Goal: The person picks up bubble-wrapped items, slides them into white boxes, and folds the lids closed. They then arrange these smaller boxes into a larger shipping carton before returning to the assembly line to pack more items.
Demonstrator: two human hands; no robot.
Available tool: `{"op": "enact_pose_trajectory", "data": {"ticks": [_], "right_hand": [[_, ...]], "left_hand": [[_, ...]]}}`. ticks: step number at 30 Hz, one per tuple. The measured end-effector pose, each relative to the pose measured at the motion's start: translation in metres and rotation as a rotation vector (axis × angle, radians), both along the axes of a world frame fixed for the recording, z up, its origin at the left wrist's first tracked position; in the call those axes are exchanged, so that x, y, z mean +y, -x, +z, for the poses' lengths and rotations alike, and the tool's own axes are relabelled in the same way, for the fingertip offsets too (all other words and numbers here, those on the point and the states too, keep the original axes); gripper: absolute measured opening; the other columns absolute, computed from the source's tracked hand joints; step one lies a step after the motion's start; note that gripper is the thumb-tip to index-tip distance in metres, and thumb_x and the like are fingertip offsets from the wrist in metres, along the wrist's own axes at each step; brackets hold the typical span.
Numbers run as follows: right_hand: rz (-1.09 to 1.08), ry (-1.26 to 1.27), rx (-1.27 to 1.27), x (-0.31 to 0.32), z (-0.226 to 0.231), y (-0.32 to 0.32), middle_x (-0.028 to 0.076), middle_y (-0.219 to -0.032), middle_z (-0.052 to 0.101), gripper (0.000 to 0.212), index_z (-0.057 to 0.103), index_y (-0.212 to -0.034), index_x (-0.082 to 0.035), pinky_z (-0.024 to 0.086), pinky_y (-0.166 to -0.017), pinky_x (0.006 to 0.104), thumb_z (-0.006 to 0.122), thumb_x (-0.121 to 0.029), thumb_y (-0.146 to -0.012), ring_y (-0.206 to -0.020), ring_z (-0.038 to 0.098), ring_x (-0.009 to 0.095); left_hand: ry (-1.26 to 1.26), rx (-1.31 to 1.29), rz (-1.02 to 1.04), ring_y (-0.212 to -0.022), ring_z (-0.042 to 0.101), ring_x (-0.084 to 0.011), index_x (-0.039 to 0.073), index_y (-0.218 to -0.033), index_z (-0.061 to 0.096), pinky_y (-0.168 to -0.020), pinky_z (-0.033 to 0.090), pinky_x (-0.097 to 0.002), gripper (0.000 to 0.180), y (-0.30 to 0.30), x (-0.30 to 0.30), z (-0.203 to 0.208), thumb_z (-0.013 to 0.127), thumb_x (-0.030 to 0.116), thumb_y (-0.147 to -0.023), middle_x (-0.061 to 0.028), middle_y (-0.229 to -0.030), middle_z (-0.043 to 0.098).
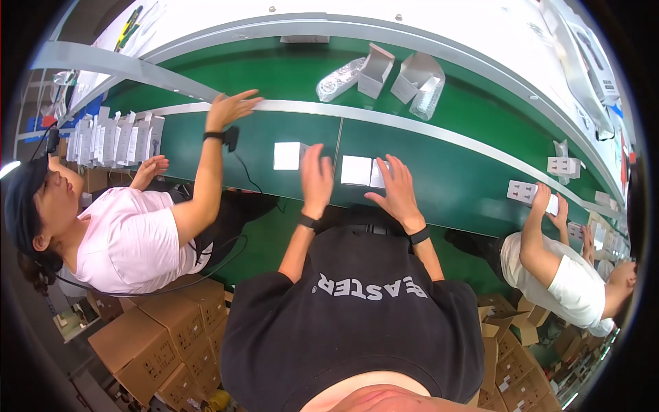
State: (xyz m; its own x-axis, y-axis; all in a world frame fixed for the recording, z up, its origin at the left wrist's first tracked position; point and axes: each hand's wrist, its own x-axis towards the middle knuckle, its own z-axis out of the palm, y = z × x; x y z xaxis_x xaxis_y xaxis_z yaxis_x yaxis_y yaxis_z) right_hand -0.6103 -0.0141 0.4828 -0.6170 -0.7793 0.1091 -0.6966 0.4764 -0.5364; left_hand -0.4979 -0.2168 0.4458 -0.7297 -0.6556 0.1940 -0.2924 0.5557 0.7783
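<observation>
As the unclenched left hand [318, 182] hung beside a white box [287, 156], the spread right hand [399, 194] overlapped a second box [377, 178], contents hidden.

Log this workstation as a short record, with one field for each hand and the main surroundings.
Left hand: open, beside a single white box; contact unclear
Right hand: open, fingers over a partly hidden white piece
Next to that piece: another white box
Beyond the rail: opened boxes, clear wrapping
Left neighbour: co-worker in pink, row of upright boxes
Right neighbour: co-worker in a pale top
Behind: cardboard cartons
</observation>
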Motion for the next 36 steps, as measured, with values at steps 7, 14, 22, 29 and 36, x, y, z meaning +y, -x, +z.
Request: {"op": "enact_pose_trajectory", "data": {"ticks": [7,14,22,29,36], "right_hand": [[0.04,-0.042,-0.012,0.008,-0.002,0.003,0.017,-0.139,0.043,0.09,0.041,-0.143,-0.007,0.037,-0.107,0.0477,0.086,-0.021,-0.066,-0.132,0.039,0.037],[0.027,-0.027,-0.006,0.019,-0.005,0.006,0.016,-0.135,0.045,0.082,0.044,-0.139,-0.006,0.041,-0.102,0.0462,0.083,-0.015,-0.068,-0.129,0.041,0.036],[0.009,-0.006,0.0,0.026,-0.013,0.013,0.015,-0.133,0.046,0.079,0.046,-0.138,-0.006,0.042,-0.101,0.0456,0.082,-0.013,-0.068,-0.128,0.042,0.035],[0.017,-0.011,-0.022,0.028,-0.013,0.016,0.015,-0.132,0.047,0.077,0.047,-0.137,-0.007,0.042,-0.102,0.0457,0.081,-0.011,-0.068,-0.127,0.042,0.035],[0.051,-0.005,-0.03,0.047,-0.018,0.026,0.015,-0.133,0.046,0.084,0.046,-0.14,-0.009,0.042,-0.102,0.0445,0.084,-0.012,-0.065,-0.128,0.042,0.035]], "left_hand": [[0.526,-0.496,-0.1,-0.135,0.035,-0.0442,0.008,-0.143,0.041,-0.106,0.039,-0.05,0.073,-0.034,-0.062,0.023,0.066,-0.004,-0.076,-0.0207,-0.143,0.041],[0.174,-0.667,0.007,-0.129,0.04,-0.0482,0.011,-0.149,0.033,-0.098,0.046,-0.0482,0.098,-0.019,-0.051,0.028,0.085,0.019,-0.067,-0.0299,-0.145,0.034],[0.248,-0.641,-0.163,-0.11,0.055,-0.0495,0.007,-0.147,0.028,-0.082,0.053,-0.051,0.104,-0.015,-0.025,0.017,0.088,0.032,-0.065,-0.0309,-0.133,0.041],[0.034,-0.59,-0.239,-0.111,0.057,-0.0437,0.003,-0.138,0.034,-0.086,0.053,-0.0469,0.095,0.009,-0.005,0.015,0.088,0.026,-0.064,-0.0223,-0.134,0.044],[0.029,-0.611,-0.509,-0.111,0.058,-0.0419,0.002,-0.132,0.043,-0.089,0.052,-0.0459,0.084,0.016,0.011,0.029,0.087,0.018,-0.063,-0.0155,-0.135,0.048]]}}
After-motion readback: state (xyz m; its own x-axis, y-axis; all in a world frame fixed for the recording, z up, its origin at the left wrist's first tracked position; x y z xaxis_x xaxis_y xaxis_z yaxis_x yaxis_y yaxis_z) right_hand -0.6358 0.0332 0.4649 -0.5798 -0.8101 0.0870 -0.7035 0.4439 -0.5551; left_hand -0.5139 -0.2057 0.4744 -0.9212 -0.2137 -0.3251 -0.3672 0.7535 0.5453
